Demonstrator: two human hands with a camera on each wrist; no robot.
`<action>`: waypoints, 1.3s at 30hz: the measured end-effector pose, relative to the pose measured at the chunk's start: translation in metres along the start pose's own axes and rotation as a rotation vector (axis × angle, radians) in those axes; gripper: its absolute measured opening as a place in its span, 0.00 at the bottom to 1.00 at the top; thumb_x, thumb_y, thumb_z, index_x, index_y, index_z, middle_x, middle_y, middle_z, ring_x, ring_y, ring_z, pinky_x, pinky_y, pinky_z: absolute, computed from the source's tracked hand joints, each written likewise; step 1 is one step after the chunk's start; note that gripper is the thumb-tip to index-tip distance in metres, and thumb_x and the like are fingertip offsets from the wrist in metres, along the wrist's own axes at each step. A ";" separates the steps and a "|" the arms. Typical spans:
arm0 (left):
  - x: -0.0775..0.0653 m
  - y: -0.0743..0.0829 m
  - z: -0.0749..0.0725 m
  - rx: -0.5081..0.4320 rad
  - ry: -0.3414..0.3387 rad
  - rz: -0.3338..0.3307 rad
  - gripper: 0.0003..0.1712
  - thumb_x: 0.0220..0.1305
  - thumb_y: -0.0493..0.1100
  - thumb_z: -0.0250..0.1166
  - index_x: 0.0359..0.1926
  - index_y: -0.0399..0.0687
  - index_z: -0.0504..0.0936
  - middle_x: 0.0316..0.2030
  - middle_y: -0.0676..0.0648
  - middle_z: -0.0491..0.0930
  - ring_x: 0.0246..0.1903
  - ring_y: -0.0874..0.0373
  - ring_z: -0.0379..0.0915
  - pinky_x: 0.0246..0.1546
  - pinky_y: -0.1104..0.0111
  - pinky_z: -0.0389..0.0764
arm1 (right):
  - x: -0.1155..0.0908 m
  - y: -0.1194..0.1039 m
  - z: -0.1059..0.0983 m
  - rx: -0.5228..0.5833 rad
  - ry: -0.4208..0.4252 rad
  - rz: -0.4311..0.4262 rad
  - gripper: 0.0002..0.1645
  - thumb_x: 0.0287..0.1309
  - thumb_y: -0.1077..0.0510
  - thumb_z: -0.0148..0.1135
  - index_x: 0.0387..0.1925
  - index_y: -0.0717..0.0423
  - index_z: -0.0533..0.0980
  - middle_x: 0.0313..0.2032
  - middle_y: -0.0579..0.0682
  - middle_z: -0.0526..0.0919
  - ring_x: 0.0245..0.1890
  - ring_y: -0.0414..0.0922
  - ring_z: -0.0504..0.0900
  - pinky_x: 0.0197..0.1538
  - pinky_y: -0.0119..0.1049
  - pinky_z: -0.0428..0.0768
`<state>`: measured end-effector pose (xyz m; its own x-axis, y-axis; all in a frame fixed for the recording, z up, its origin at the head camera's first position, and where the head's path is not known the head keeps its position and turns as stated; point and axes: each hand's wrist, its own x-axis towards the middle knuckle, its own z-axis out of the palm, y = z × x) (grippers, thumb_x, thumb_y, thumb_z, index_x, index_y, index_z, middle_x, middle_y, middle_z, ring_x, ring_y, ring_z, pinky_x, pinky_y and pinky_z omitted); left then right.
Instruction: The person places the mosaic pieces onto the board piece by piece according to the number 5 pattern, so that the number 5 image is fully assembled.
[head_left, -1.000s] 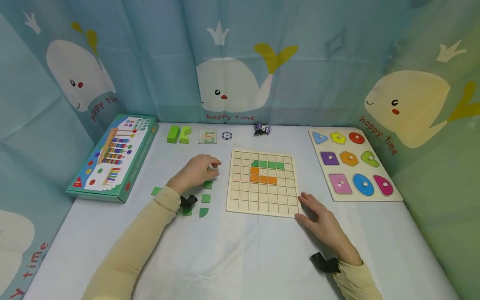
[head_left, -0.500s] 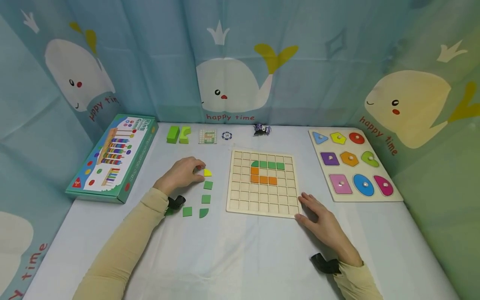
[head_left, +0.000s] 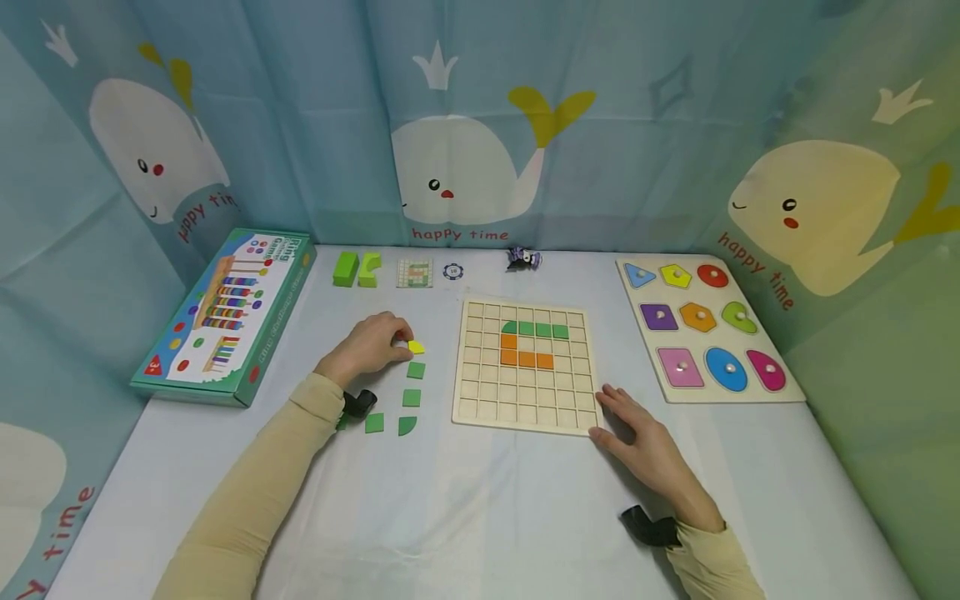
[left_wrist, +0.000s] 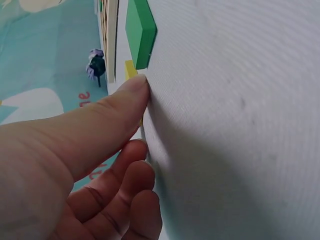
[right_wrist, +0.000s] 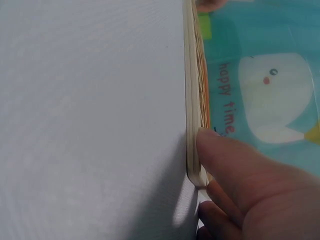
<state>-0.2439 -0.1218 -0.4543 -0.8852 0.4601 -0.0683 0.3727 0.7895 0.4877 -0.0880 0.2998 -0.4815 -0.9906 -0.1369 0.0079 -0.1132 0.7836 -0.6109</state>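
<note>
My left hand (head_left: 367,346) pinches a small yellow tile (head_left: 417,347) between thumb and fingers, at the top of a column of loose green tiles (head_left: 412,397). In the left wrist view the thumb covers most of the yellow tile (left_wrist: 130,69), and a green tile (left_wrist: 140,35) lies just beyond it. My right hand (head_left: 648,446) rests with relaxed fingers at the near right corner of the wooden grid board (head_left: 480,408); the right wrist view has the thumb (right_wrist: 220,155) against the board's rim. Green tiles (head_left: 543,330) and orange tiles (head_left: 527,359) sit in the grid.
A green game box (head_left: 225,317) lies at the left. Along the back are green blocks (head_left: 347,269), a pattern card (head_left: 415,273), a round chip (head_left: 453,272) and a small dark figure (head_left: 523,259). A knobbed shape puzzle (head_left: 708,333) lies at the right.
My left hand has drawn back leftward from near the board to the yellow tile, which has turned slightly in its fingers. The right hand and board have stayed put.
</note>
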 end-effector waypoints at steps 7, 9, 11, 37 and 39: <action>0.002 0.001 0.001 -0.025 0.010 -0.055 0.15 0.62 0.46 0.70 0.44 0.41 0.82 0.36 0.47 0.77 0.36 0.52 0.70 0.42 0.60 0.73 | 0.000 0.000 0.000 -0.001 0.003 -0.008 0.42 0.60 0.46 0.67 0.68 0.65 0.66 0.70 0.60 0.62 0.71 0.60 0.53 0.66 0.59 0.56; 0.003 0.001 0.001 -0.038 0.021 -0.080 0.15 0.62 0.46 0.69 0.45 0.40 0.82 0.36 0.47 0.78 0.35 0.52 0.71 0.41 0.61 0.73 | 0.000 0.000 0.000 0.000 0.004 -0.008 0.42 0.60 0.46 0.67 0.68 0.65 0.66 0.70 0.60 0.62 0.71 0.60 0.53 0.66 0.59 0.56; 0.003 0.000 0.001 -0.048 0.037 -0.097 0.15 0.61 0.46 0.68 0.45 0.40 0.82 0.35 0.47 0.78 0.35 0.53 0.71 0.40 0.62 0.74 | 0.000 0.000 0.000 0.000 0.005 -0.007 0.42 0.60 0.46 0.67 0.68 0.65 0.66 0.70 0.60 0.62 0.71 0.60 0.53 0.66 0.59 0.56; 0.003 0.046 -0.007 -0.111 0.177 0.054 0.12 0.60 0.43 0.69 0.42 0.41 0.83 0.30 0.51 0.79 0.30 0.58 0.73 0.34 0.67 0.76 | 0.001 0.000 0.000 0.000 0.001 0.010 0.42 0.60 0.45 0.68 0.68 0.64 0.66 0.70 0.60 0.62 0.71 0.59 0.53 0.66 0.59 0.56; 0.004 0.051 -0.007 -0.118 0.169 0.073 0.12 0.60 0.43 0.69 0.42 0.41 0.83 0.31 0.50 0.80 0.31 0.58 0.74 0.34 0.67 0.76 | 0.001 0.000 0.001 0.003 -0.002 0.018 0.42 0.60 0.46 0.68 0.68 0.64 0.66 0.70 0.60 0.61 0.71 0.59 0.53 0.66 0.59 0.56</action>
<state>-0.2301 -0.0824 -0.4239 -0.8948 0.4319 0.1132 0.4115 0.6991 0.5847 -0.0886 0.2990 -0.4817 -0.9923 -0.1237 -0.0046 -0.0950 0.7842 -0.6132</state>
